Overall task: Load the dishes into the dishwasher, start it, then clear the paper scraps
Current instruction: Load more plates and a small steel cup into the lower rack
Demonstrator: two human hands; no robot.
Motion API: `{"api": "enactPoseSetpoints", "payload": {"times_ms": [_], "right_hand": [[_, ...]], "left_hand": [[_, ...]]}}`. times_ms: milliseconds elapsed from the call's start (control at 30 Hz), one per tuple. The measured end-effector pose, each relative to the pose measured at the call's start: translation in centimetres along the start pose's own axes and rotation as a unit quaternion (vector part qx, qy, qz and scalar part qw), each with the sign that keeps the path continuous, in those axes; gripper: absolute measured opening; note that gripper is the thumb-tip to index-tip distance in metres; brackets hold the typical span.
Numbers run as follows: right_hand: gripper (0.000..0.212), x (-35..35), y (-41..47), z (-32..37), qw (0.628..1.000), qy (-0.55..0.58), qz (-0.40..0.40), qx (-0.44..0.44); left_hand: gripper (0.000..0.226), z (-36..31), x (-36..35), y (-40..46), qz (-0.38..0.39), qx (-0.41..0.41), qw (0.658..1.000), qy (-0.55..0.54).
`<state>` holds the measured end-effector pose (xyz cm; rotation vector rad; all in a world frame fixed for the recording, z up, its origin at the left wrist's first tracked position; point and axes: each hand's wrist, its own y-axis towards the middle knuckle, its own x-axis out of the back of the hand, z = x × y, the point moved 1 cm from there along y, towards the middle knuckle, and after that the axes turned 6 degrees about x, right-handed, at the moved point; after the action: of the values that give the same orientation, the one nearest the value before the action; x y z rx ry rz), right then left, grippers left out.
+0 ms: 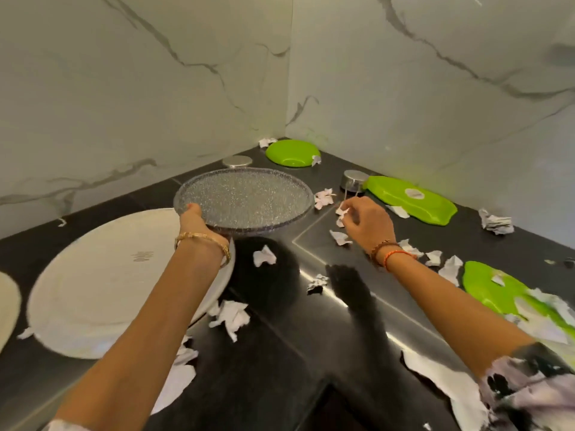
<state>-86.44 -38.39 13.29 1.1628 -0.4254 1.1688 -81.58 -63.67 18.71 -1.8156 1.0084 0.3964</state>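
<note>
The left hand [193,216] is gripping the near rim of a textured clear glass plate [245,199], thumb on top, and is holding it raised above the black worktop [280,362], where its dark shadow is falling. The right hand [367,220] is pinching a small crumpled paper scrap [341,212] between curled fingertips, just above the worktop near a steel cup [353,181]. A large white plate [118,281] is lying face down on the worktop under the left forearm, which is wearing a gold bangle [203,241]; the edge of another pale plate [7,309] is showing at the far left. A green bowl [291,152] is sitting in the corner by the marble wall, a green plate [410,199] is lying upside down beside the steel cup, and a third green dish [497,290] is lying at the right with torn paper on it. More paper scraps [231,317] are lying scattered across the worktop between the dishes. A small steel lid [237,161] is resting behind the glass plate.
</note>
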Motion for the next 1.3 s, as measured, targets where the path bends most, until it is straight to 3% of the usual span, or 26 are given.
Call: {"api": "enactPoseSetpoints", "payload": {"times_ms": [100,233,400,633,767,967,1167,1300], "right_hand": [[0.028,-0.6,2.4,-3.0,0.991,-0.049,0.089,-0.086],[0.042,-2.2,4.0,-5.4,0.972,-0.049,0.124,-0.191],[0.04,-4.0,7.2,-8.3,0.951,0.023,0.113,-0.287],[0.061,-6.3,11.7,-10.2,0.942,0.029,0.13,-0.308],[0.045,-6.3,12.1,-10.5,0.946,-0.02,0.136,-0.293],[0.04,-5.1,12.9,-10.2,0.942,-0.024,0.17,-0.289],[0.03,-3.1,10.7,-8.7,0.936,0.062,0.1,-0.331],[0.039,0.2,8.9,-6.9,0.921,0.147,-0.031,-0.359]], "left_hand": [[0.039,1.6,-2.5,1.2,-0.009,0.012,1.0,0.012],[0.037,3.3,-3.8,2.7,-0.022,0.01,1.0,0.006],[0.027,5.2,-5.9,4.7,-0.019,0.02,0.999,0.021],[0.03,6.6,-8.6,8.5,-0.042,0.02,0.997,0.068],[0.037,7.1,-9.4,9.7,-0.051,0.025,0.995,0.084],[0.038,7.5,-8.7,9.6,-0.053,0.046,0.995,0.071],[0.039,6.6,-7.5,7.7,-0.032,0.026,0.997,0.066],[0.039,6.2,-6.7,5.8,-0.01,0.024,0.998,0.053]]}}
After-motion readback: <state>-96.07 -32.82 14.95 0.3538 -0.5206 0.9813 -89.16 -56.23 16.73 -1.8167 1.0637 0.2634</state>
